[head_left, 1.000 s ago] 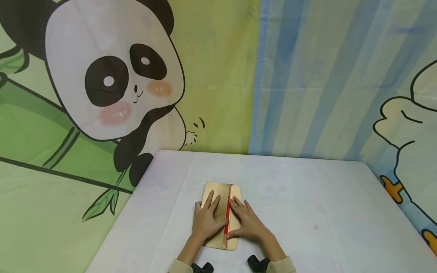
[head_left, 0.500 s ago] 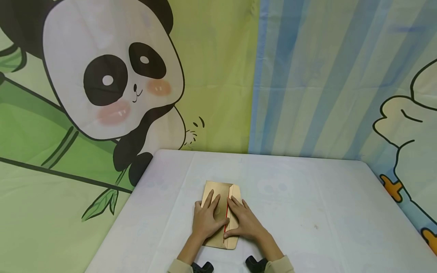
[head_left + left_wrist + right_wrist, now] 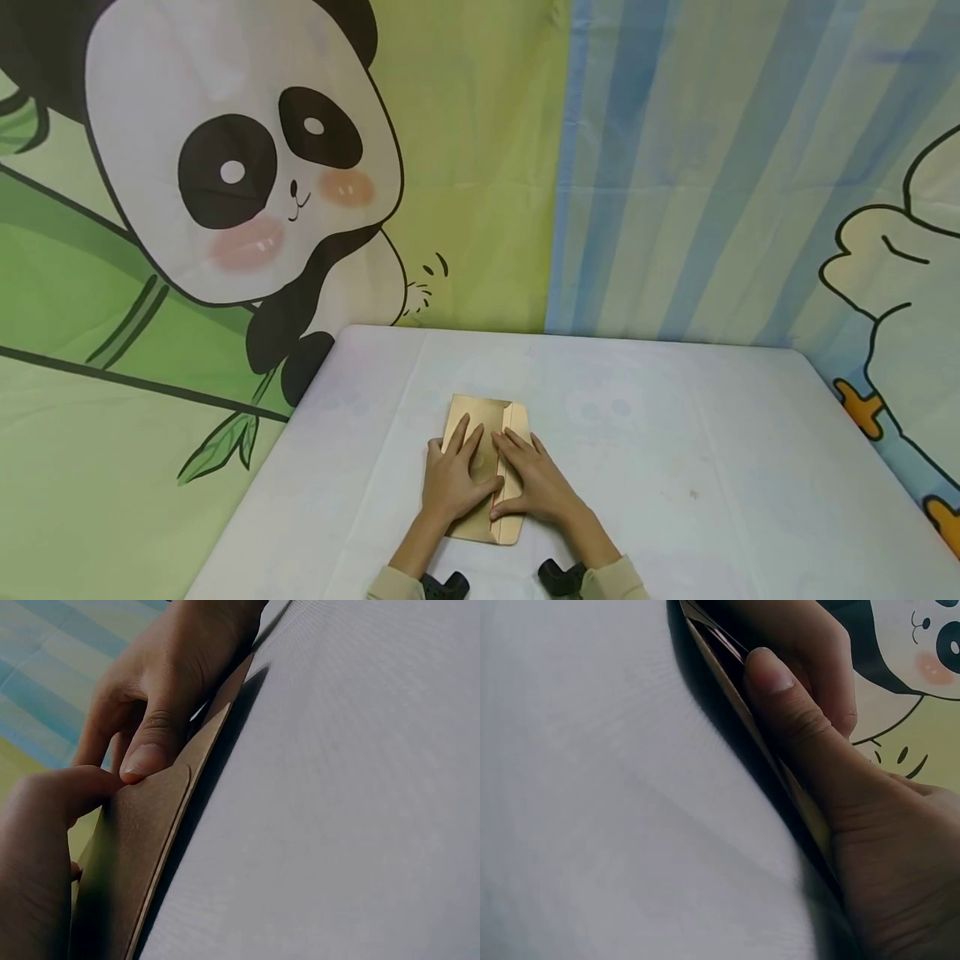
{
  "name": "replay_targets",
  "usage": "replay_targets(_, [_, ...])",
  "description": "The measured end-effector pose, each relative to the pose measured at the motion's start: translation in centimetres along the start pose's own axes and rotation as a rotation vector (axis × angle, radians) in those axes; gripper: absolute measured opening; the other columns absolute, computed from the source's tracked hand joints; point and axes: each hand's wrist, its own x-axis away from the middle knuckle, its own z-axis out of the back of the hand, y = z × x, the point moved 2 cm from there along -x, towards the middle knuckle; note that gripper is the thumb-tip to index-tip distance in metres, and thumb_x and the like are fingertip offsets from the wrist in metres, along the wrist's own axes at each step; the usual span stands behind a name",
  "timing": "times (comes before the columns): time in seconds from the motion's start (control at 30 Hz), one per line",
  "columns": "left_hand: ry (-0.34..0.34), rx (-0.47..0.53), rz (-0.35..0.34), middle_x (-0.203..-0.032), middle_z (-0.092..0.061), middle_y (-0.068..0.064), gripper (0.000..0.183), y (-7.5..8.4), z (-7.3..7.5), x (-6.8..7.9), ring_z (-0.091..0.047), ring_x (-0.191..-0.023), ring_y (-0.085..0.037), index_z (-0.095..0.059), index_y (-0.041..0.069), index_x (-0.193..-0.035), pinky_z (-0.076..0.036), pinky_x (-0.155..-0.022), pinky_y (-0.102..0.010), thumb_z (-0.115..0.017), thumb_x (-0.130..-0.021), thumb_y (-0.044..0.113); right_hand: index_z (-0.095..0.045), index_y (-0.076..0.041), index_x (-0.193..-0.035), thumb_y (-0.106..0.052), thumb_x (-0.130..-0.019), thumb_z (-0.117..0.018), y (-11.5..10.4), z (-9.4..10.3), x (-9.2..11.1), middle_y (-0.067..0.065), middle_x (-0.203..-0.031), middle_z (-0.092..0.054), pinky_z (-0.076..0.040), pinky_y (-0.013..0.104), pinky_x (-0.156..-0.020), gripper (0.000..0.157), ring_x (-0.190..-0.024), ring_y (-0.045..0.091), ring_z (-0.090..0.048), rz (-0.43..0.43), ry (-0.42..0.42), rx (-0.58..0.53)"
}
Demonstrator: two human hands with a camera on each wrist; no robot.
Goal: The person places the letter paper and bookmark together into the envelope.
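Observation:
A tan paper envelope (image 3: 480,408) lies on the table, its flap (image 3: 516,415) folded along the right side. My left hand (image 3: 452,487) rests on the envelope's body with fingers spread, the thumb reaching to the flap's edge. On the flap presses my right hand (image 3: 546,487), fingers extended and thumb near the lower end of the edge. In the left wrist view the envelope (image 3: 146,825) shows its near edge slightly raised off the table, with both thumbs close together. The right wrist view shows my right thumb (image 3: 795,705) along the envelope's edge, where a narrow gap is visible.
A white-covered table (image 3: 637,433) spreads around the envelope. Behind it hang a panda-printed cloth (image 3: 465,167) and a blue striped cloth (image 3: 675,167). Black wrist mounts (image 3: 561,577) sit beside the sleeves.
The flap has come down further to the left, covering the red strip that showed along its edge. My right hand has shifted slightly left with it; the left hand stays in place.

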Motion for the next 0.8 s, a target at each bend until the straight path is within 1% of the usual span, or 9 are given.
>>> replay_targets(0.13, [0.008,-0.004,0.004,-0.144,-0.036,-0.011,0.085,0.02,0.07,-0.1,-0.045,-0.094,-0.032,-0.052,0.014,-0.133,-0.029,-0.087,-0.044,-0.062,-0.065,0.065,-0.028,-0.008,-0.145,-0.069,-0.057,-0.067,-0.05,0.07,-0.05,0.008,-0.146,-0.033,-0.015,0.055,-0.105,0.114,-0.136,0.024,-0.024,-0.001,-0.003,0.021])
replay_targets(0.33, [-0.006,0.01,0.021,-0.145,-0.035,-0.009,0.086,0.04,-0.1,-0.04,-0.044,-0.093,-0.031,-0.052,0.015,-0.133,-0.029,-0.088,-0.043,-0.064,-0.063,0.063,-0.03,-0.007,-0.144,-0.074,-0.058,-0.062,0.14,-0.02,0.21,0.008,-0.146,-0.033,-0.014,0.052,-0.106,0.114,-0.137,0.021,-0.021,-0.001,-0.033,0.066])
replay_targets(0.57, [-0.012,0.001,0.023,-0.145,-0.035,-0.009,0.087,0.01,-0.19,0.02,-0.044,-0.096,-0.031,-0.052,0.014,-0.133,-0.029,-0.087,-0.043,-0.064,-0.062,0.063,-0.031,-0.004,-0.144,-0.075,-0.059,-0.06,0.01,-0.05,0.23,0.01,-0.146,-0.033,-0.014,0.053,-0.106,0.114,-0.136,0.022,-0.022,0.0,-0.042,0.099])
replay_targets(0.8, [0.006,0.006,0.014,-0.144,-0.036,-0.01,0.087,-0.02,-0.19,-0.06,-0.044,-0.095,-0.032,-0.053,0.013,-0.132,-0.029,-0.087,-0.044,-0.065,-0.061,0.062,-0.031,-0.002,-0.143,-0.074,-0.057,-0.062,-0.17,-0.02,0.07,0.012,-0.145,-0.034,-0.014,0.052,-0.106,0.116,-0.136,0.023,-0.023,-0.009,-0.038,0.117])
